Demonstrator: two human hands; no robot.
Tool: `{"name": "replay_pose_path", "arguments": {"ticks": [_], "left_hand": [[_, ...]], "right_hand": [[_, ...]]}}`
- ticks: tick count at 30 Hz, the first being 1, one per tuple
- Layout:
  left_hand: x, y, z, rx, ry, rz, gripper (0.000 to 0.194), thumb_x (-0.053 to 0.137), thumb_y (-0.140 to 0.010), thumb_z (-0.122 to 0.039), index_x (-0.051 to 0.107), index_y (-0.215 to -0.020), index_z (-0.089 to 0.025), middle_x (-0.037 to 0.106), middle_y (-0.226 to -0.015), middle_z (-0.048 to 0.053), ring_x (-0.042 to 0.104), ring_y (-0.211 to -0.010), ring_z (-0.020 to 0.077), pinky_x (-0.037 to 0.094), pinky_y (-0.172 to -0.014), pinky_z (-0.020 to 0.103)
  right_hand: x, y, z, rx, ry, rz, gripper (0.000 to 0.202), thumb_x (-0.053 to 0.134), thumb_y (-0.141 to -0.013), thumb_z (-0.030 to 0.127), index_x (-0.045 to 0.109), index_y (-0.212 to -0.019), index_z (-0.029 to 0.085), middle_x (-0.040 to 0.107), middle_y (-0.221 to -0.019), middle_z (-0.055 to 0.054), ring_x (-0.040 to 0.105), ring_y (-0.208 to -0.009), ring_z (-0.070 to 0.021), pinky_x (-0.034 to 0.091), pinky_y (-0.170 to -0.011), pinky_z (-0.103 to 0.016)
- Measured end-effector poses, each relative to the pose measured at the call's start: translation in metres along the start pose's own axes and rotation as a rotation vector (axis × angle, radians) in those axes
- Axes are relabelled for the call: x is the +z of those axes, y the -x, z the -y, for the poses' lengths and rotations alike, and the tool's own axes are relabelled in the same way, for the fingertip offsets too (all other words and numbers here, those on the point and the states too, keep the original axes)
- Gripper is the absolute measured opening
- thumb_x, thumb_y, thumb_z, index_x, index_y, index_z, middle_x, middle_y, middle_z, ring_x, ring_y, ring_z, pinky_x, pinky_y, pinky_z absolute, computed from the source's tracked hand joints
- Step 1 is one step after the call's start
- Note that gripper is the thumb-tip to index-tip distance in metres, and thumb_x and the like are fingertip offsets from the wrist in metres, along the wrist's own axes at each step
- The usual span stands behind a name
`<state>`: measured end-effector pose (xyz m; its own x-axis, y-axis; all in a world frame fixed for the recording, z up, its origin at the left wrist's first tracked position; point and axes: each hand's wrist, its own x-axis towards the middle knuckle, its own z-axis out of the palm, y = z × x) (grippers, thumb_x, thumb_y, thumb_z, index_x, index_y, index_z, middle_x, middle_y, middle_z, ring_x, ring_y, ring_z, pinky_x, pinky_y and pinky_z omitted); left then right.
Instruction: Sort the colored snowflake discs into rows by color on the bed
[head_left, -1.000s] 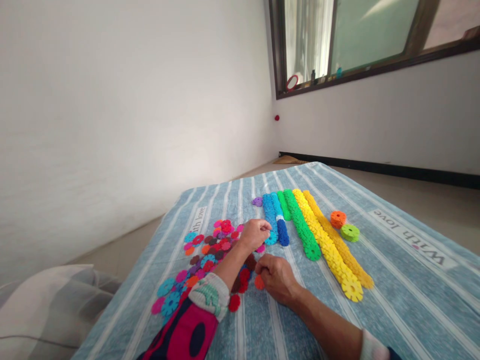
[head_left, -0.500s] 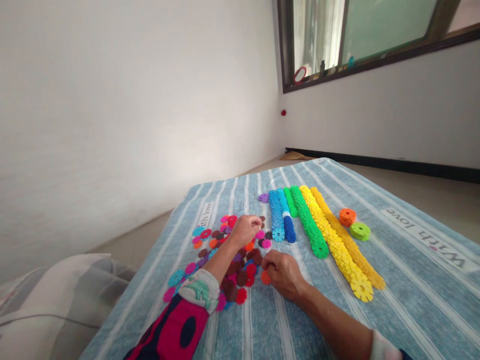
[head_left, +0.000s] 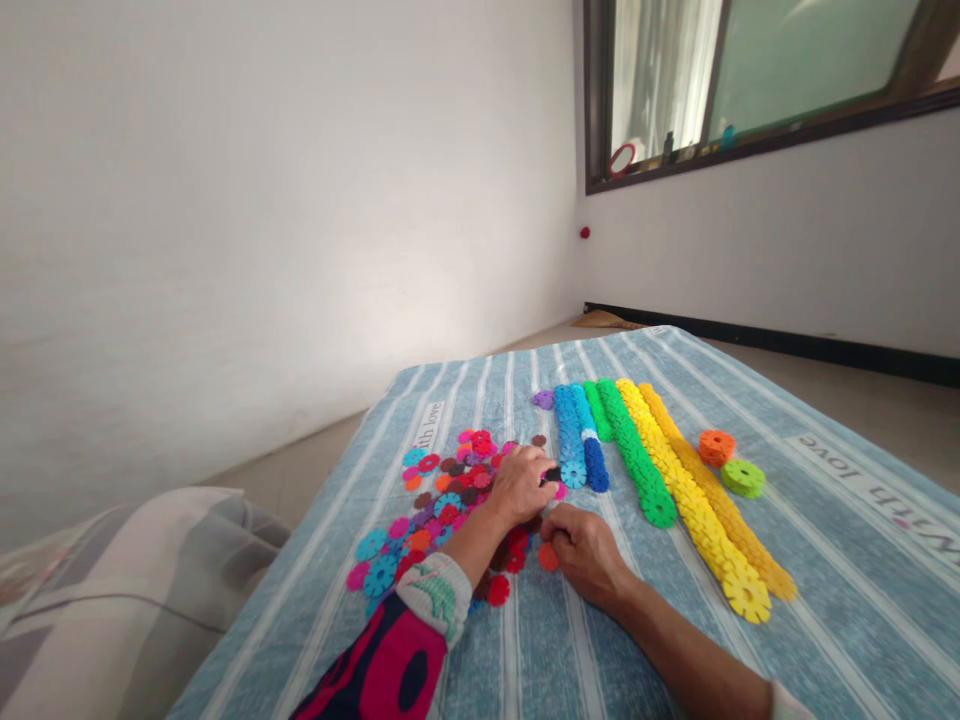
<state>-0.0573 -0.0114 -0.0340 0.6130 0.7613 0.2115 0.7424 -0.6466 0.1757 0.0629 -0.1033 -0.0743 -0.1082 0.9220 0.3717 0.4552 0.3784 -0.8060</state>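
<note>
White wall (head_left: 300, 200) | striped blue cloth (head_left: 855, 540) | left hand (head_left: 521, 485) loosely spread over discs (head_left: 448, 514) | right hand (head_left: 589, 550) curled, contents unclear

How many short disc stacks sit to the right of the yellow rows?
2: an orange stack, and a lime-green stack just right of it and nearer the camera. Neither is hidden.

The scene is evenly lit by soft, diffuse light. The strongest brightness is seen in the window (head_left: 810, 80), far beyond the right hand (head_left: 589, 555), its pane faintly streaked with glare. A pale sheen is spread over the white wall (head_left: 285, 250) beyond the left hand (head_left: 521, 487). Detail is softened in the loose discs (head_left: 448, 502); the lettering (head_left: 877, 490), rightward of both hands, is stretched and blurred.
</note>
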Motion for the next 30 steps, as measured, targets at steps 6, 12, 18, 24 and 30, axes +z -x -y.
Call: {"name": "replay_pose_path", "arguments": {"ticks": [6,12,18,24,30], "left_hand": [[0.003,-0.002,-0.006,-0.071,-0.045,0.024,0.026,0.056,-0.076,-0.03,0.071,-0.094,-0.02,0.062,-0.106,0.008,0.052,-0.1,0.0244,0.04,-0.09,0.037],[-0.009,0.014,0.006,-0.038,-0.063,0.043,0.017,0.058,-0.075,-0.028,0.071,-0.083,-0.019,0.064,-0.099,0.007,0.053,-0.096,0.0225,0.039,-0.09,0.036],[-0.037,0.045,0.039,-0.092,0.0,-0.055,0.01,0.058,-0.075,-0.018,0.068,-0.074,-0.018,0.067,-0.087,0.005,0.056,-0.091,0.0194,0.04,-0.088,0.033],[-0.045,0.075,0.04,-0.134,0.003,-0.011,0.014,0.054,-0.077,-0.015,0.068,-0.076,-0.019,0.067,-0.082,0.004,0.056,-0.085,0.0182,0.04,-0.083,0.031],[-0.042,0.085,0.011,-0.11,-0.036,0.129,0.015,0.055,-0.08,-0.025,0.067,-0.073,-0.019,0.063,-0.078,0.004,0.055,-0.083,0.018,0.04,-0.077,0.029]], "right_hand": [[0.0,0.001,-0.001,0.003,-0.007,0.01,0.026,0.04,-0.067,0.007,0.063,-0.065,0.018,0.063,-0.068,-0.002,0.057,-0.065,-0.0148,0.038,-0.064,-0.024],[-0.002,0.001,0.001,0.021,-0.005,0.015,0.025,0.039,-0.067,0.008,0.061,-0.063,0.019,0.063,-0.067,-0.002,0.057,-0.065,-0.0146,0.038,-0.062,-0.023],[-0.002,0.002,0.001,0.029,0.005,0.038,0.026,0.039,-0.066,0.009,0.062,-0.064,0.019,0.064,-0.068,-0.002,0.058,-0.065,-0.0147,0.038,-0.063,-0.023],[-0.003,0.003,0.0,0.036,0.008,0.037,0.025,0.039,-0.067,0.01,0.062,-0.064,0.019,0.064,-0.067,-0.002,0.058,-0.065,-0.0154,0.039,-0.062,-0.024],[-0.003,0.004,-0.001,0.026,0.012,0.042,0.025,0.038,-0.068,0.01,0.062,-0.065,0.019,0.064,-0.068,-0.002,0.059,-0.066,-0.0161,0.04,-0.063,-0.024]]}}
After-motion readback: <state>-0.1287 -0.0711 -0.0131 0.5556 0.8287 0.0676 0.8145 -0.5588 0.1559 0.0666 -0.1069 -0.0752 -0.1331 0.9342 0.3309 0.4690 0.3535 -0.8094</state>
